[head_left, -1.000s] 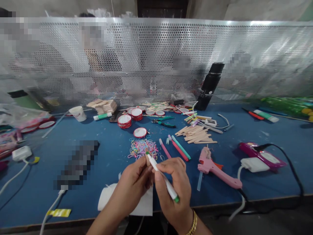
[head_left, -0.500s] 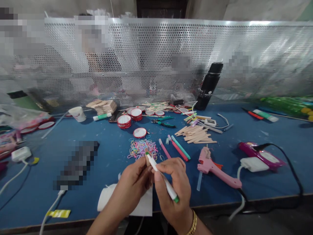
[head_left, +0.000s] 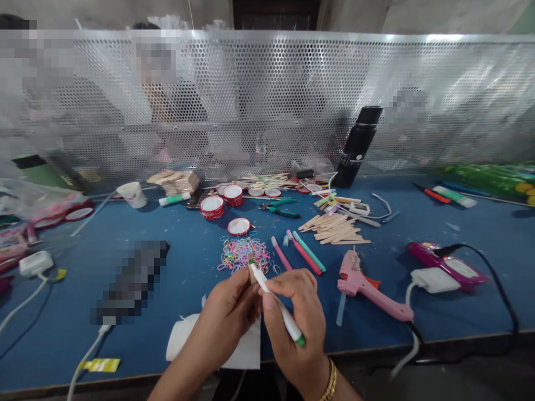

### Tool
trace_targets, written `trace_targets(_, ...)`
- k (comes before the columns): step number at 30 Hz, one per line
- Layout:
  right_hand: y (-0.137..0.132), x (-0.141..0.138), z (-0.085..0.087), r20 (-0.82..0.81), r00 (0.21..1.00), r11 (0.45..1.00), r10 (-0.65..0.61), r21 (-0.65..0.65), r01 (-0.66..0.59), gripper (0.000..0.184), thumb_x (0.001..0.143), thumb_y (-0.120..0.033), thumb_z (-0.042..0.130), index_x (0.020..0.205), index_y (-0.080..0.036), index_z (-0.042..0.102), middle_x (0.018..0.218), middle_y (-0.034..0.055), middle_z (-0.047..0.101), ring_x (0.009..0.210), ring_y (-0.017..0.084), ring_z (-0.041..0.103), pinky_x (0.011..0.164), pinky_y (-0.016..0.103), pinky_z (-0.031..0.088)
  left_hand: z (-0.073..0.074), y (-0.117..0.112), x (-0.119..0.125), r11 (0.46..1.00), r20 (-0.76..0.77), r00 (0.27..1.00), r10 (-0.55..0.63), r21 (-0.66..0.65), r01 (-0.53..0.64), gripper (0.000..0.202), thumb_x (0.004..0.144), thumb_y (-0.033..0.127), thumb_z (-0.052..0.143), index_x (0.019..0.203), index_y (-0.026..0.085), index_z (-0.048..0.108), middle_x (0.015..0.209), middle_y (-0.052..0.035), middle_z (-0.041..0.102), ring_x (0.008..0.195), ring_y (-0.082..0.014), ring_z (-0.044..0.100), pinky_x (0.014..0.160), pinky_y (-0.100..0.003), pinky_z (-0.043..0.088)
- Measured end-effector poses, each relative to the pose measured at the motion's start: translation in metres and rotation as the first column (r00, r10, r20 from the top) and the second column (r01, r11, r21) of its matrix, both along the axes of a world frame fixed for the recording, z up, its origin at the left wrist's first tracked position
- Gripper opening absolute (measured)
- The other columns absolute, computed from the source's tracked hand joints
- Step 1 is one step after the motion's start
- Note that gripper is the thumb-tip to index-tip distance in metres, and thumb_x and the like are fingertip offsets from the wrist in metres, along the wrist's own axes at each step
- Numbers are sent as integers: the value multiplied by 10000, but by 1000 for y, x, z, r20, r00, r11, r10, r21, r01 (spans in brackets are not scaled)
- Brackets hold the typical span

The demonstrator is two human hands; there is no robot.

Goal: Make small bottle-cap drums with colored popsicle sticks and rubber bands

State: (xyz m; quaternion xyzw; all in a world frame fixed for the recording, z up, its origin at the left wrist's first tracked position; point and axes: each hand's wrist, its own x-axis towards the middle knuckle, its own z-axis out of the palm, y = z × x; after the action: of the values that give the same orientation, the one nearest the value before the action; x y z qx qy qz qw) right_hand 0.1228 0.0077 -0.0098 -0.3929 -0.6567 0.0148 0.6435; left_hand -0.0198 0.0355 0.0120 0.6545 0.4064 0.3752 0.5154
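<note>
My right hand is closed around a white felt-tip marker with a green end. Its tip meets a small wooden stick, which bears a green patch near its top. My left hand pinches that stick; its lower part is hidden by my fingers. Just beyond my hands lies a heap of colourful small rubber bands. Pink, red and teal markers rest to the right of the heap. Beneath my left hand is a white sheet.
A pink glue gun lies at right, near a purple pouch. Wooden sticks, pliers and red-rimmed discs sit farther back. A black bottle leans at the perforated metal screen. A phone with its cable lies left.
My hands stay in nearly the same place, with the marker's tip still at the top of the stick. The things on the table have not moved.
</note>
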Motion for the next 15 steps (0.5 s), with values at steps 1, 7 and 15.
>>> trace_targets(1, 0, 0, 0, 1, 1000, 1000, 4, -1, -4, 132, 964, -102, 561, 1038, -202, 606, 897, 7, 696, 842, 181, 645, 863, 382, 424, 0, 0, 0, 1000, -5, 1000, 1, 3, -1, 336, 1024, 487, 557, 855, 196, 550, 756, 34, 485, 660, -111, 381, 572, -219, 349)
trace_targets(7, 0, 0, 1, -23, 999, 1000, -23, -1, 23, 130, 968, -85, 557, 1021, -199, 593, 897, 2, 693, 841, 169, 633, 865, 376, 421, -3, 1, -2, 1000, -11, 1000, -8, -6, 8, 360, 1050, 500, 506, 863, 196, 543, 785, 26, 510, 667, -107, 417, 599, -233, 368)
trace_targets(15, 1, 0, 0, -14, 1000, 1000, -21, 0, 21, 131, 965, -93, 562, 1026, -203, 598, 898, 5, 701, 842, 178, 646, 860, 381, 425, -4, 1, -1, 1000, -2, 1000, 0, -20, 0, 349, 1042, 499, 528, 879, 193, 559, 749, 43, 466, 650, -99, 376, 560, -215, 338)
